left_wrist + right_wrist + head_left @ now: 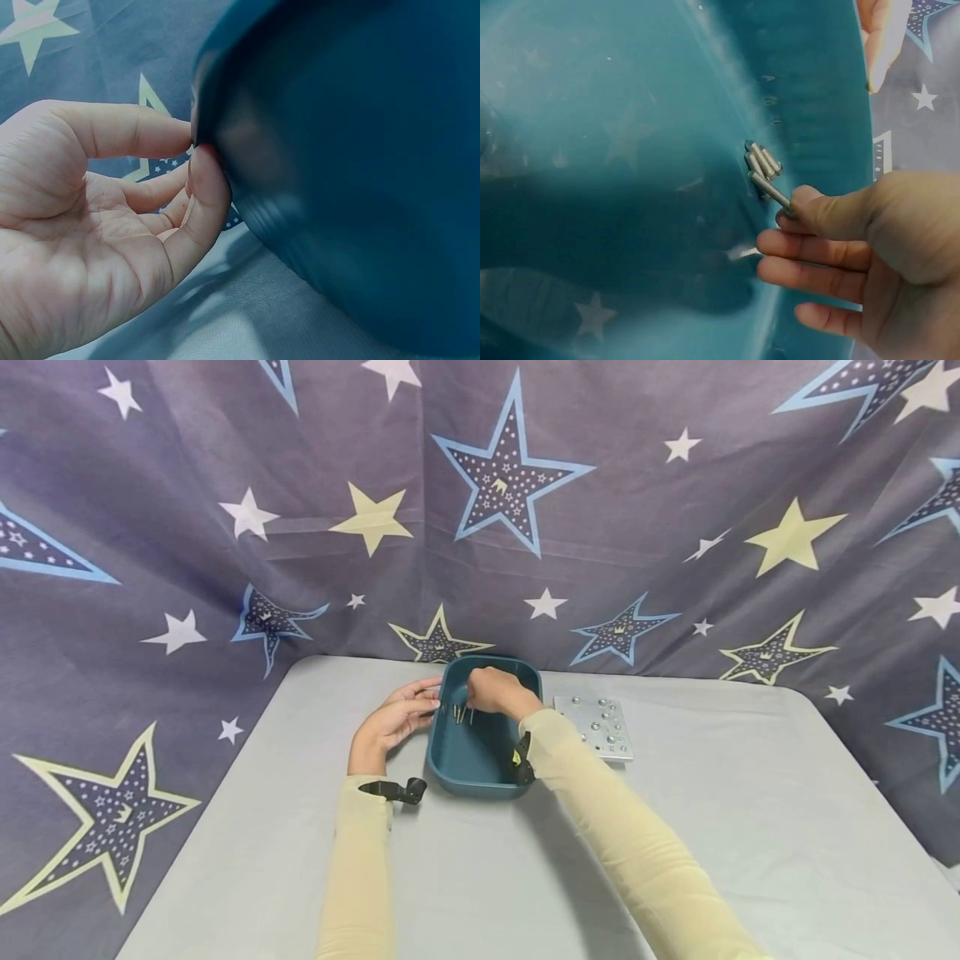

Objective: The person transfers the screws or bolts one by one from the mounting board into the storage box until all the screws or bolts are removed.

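A teal plastic tray (480,752) with raised walls stands on the table. My left hand (396,718) pinches its left rim between thumb and fingers; the left wrist view shows the tray wall (352,187) between the fingertips. Inside the tray, my right hand (495,689) pinches one end of a metal screw (771,190) between thumb and index finger. The other fingers of that hand are spread slightly below it. Beside the held screw, several more screws (762,160) lie in a small bunch against the tray's wall. The held screw's far end overlaps the bunch.
A silvery metal plate (615,727) with several round bolt heads lies just right of the tray, partly behind the right sleeve. The pale table (262,860) ends at a star-patterned curtain (637,527) behind the tray and at the left. Black camera straps sit on both wrists.
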Demonstrator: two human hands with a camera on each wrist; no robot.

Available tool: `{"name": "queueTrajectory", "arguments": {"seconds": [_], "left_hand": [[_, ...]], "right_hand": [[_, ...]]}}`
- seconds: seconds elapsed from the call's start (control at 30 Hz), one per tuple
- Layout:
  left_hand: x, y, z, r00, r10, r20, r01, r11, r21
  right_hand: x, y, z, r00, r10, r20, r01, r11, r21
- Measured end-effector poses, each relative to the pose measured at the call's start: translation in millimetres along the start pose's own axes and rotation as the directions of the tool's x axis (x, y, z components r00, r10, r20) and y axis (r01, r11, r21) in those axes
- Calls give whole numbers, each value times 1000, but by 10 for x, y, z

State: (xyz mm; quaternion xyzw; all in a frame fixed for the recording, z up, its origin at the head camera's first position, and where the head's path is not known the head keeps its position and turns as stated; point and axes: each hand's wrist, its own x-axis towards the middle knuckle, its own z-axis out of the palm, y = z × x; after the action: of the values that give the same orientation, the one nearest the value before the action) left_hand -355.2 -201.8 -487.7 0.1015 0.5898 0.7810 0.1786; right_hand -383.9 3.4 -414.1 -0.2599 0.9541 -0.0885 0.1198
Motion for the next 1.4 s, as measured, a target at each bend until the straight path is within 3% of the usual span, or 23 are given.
{"name": "queueTrajectory", "arguments": {"seconds": [0.47,0.93,1.4], "left_hand": [[15,-7,-16,1000,-3,-8,3,1000,-5],[51,-39,9,1000,5,15,-6,1000,17],[24,-24,-21,1000,-2,1,2,1000,13]], "right_hand": [[21,25,38,998,-3,-56,4,1000,23],[92,20,130,991,115,-64,-117,993,-31],[133,-11,185,984,158,-82,-155,987,37]]}}
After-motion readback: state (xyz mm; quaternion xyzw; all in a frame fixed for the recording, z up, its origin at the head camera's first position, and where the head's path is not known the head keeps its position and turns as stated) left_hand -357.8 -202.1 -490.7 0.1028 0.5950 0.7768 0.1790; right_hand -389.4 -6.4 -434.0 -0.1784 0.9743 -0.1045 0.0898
